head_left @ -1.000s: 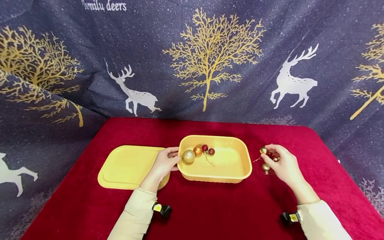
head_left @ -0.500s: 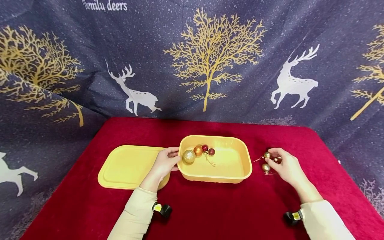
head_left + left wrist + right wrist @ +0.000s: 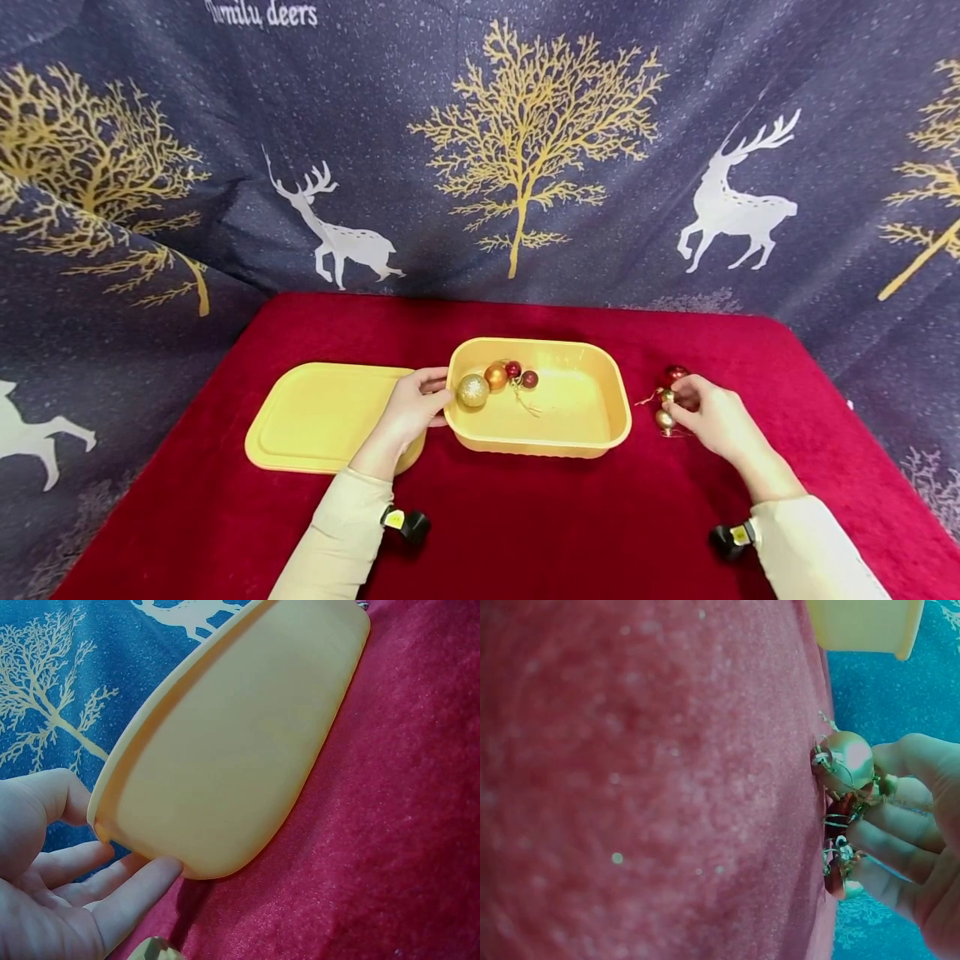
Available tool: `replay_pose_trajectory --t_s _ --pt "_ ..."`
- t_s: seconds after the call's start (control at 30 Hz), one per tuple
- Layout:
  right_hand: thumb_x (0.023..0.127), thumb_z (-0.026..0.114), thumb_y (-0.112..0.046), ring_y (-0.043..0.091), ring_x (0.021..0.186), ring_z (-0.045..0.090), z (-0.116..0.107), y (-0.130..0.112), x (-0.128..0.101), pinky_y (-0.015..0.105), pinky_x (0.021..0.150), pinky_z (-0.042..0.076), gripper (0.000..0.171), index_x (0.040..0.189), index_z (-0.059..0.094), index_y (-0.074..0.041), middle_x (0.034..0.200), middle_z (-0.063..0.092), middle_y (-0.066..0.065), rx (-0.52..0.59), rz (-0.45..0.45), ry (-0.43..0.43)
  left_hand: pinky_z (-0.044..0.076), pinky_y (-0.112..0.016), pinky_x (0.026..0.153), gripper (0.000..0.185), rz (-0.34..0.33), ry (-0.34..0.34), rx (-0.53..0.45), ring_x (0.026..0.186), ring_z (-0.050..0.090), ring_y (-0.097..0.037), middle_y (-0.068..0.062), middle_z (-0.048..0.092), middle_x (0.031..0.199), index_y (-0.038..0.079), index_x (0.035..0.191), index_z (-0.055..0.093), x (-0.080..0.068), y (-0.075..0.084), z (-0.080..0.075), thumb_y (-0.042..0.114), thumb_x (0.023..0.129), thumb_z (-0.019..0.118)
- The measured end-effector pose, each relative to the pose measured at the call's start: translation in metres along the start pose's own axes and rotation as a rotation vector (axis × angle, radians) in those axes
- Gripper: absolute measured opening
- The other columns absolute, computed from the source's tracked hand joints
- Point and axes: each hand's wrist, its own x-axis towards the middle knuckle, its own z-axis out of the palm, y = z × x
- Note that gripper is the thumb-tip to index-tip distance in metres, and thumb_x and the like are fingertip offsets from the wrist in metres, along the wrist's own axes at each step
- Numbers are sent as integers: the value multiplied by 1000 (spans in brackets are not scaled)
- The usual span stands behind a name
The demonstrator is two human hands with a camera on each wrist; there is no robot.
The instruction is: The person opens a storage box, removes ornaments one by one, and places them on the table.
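In the head view my left hand [image 3: 411, 404] holds the left end of a yellow plastic box [image 3: 618, 400], its thumb at the rim and fingers against the outer wall. The left wrist view shows those fingers spread at the box corner [image 3: 202, 855]. Inside the box sit a glittery gold bauble [image 3: 472, 390], an orange bauble [image 3: 496, 376] and two small dark red baubles [image 3: 529, 380]. To the right of the box my right hand [image 3: 716, 421] pinches a small gold bauble [image 3: 667, 395]. Another gold bauble [image 3: 851, 760] lies close by; a red bauble [image 3: 677, 373] shows behind the fingers.
A yellow lid [image 3: 322, 417] lies left of the box, partly behind the left hand. Red cloth [image 3: 525, 517] covers the table. A dark blue backdrop [image 3: 585, 250] with deer and trees rises along the far edge.
My right hand has moved slightly down and right with the small gold bauble, towards the other gold one. The red bauble behind it now shows more. The left hand and box stay put.
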Motion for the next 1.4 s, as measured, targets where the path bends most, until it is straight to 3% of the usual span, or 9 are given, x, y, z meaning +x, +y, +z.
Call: replay_pose_trajectory --t_s 0.3,0.87,1.07,1.13,1.27,1.4 --pt "78 71 -13 28 77 66 -3 -1 0 40 67 51 24 96 66 2 88 70 16 -18 3 -27 59 -38 70 49 14 -10 7 107 61 -38 -28 55 128 -3 134 47 -2 2 -1 2 86 53" --pt "80 72 -14 26 77 65 -3 -34 9 41 69 52 21 97 68 -2 89 71 12 46 -83 74 59 -37 71 47 14 -12 -14 107 61 -38 -28 56 127 -4 133 48 -1 2 0 1 86 54" --pt "81 72 -14 8 59 59 -1 -52 15 25 60 50 21 98 68 -4 82 69 7 107 -85 66 59 -38 71 47 16 -6 -11 107 61 -38 -28 55 127 -4 133 48 -2 1 -1 2 86 54" --pt "81 72 -15 9 59 61 0 -58 17 21 58 50 20 98 68 -4 84 69 7 132 -83 60 59 -38 71 47 16 -4 -13 106 61 -38 -28 56 126 -4 132 49 -1 1 -1 1 86 53" --pt "80 72 -15 20 73 66 4 -67 21 31 64 54 20 97 69 -5 91 70 9 136 -104 76 59 -37 71 47 14 -5 -14 105 62 -36 -28 57 125 -4 132 49 -1 0 -1 0 85 53" --pt "79 73 -12 25 75 64 9 -75 25 41 67 54 19 96 69 -3 88 70 8 128 -151 110 59 -37 71 47 12 -5 -4 104 63 -35 -27 57 124 -3 132 49 0 -1 -1 1 85 54"
